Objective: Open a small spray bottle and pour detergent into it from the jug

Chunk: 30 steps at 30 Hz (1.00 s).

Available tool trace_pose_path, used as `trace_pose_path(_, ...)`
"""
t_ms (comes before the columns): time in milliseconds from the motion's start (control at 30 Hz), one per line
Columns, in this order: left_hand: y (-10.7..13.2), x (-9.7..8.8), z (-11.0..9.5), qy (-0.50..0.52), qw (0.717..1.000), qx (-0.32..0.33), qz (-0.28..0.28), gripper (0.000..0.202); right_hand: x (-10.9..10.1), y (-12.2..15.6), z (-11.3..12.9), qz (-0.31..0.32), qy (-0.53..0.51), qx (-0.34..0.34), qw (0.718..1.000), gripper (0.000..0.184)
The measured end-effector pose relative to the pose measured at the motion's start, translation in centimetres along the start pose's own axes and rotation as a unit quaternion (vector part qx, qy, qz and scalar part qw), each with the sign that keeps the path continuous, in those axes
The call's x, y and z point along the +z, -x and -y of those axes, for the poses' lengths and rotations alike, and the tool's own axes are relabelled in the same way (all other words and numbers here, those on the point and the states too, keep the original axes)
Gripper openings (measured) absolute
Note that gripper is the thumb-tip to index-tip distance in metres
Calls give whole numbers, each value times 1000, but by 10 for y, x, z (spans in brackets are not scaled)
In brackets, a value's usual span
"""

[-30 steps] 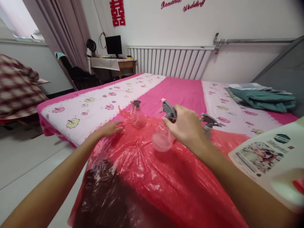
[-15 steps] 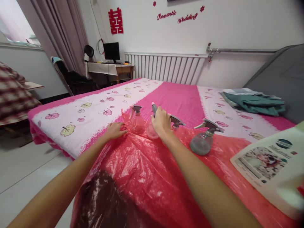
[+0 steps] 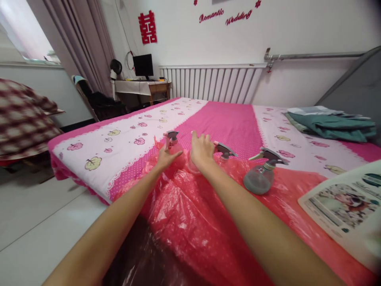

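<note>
In the head view, the left hand (image 3: 168, 158) is spreading its thumb away from its fingers around the leftmost spray bottle (image 3: 173, 139), though whether it is gripping is unclear. The right hand (image 3: 203, 150) is curling over the neighbouring pink bottle (image 3: 193, 167), its closure hidden, while that bottle is standing just right of the first on the red plastic sheet (image 3: 190, 214). Both forearms are stretching forward from the near edge, slanting inward.

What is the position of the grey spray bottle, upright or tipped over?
The grey spray bottle is upright: its body rests on the red plastic, sprayer head on top.
</note>
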State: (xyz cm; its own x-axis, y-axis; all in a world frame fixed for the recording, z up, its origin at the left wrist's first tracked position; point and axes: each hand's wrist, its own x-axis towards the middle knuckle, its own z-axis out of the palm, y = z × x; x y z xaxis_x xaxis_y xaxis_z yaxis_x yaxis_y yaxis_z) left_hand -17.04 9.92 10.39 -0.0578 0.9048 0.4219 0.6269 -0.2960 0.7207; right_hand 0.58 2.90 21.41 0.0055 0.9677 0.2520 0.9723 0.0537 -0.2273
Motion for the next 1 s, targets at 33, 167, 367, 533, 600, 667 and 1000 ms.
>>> trace_pose_path(33,3,-6,-4,5,1000,2,-11,39,0,1,-1,-8,-2,-2,1000,53)
trace_pose_path(167,12,-39,-27,22,998,20,-53,53,-4,4,2,-41,-21,-15,999,54)
trace_pose_path(367,61,-86,-79,63,991,76,-89,73,-34,31,6,-113,-94,-99,984,60)
trace_pose_path(533,146,-87,-140,89,989,118,5,57,-56,111,-52,-161,-204,-187,947,47)
trace_pose_path(600,173,-73,-167,127,975,145,115,62,-56,150,-93,-163,-240,-202,935,42)
trace_pose_path(667,192,-50,-191,182,951,154,196,52,-55,183,-136,-133,-280,-154,938,43)
trace_pose_path(1000,231,76,-225,-6,967,153,205,64,-50,220,-208,-172,-154,-159,960,58)
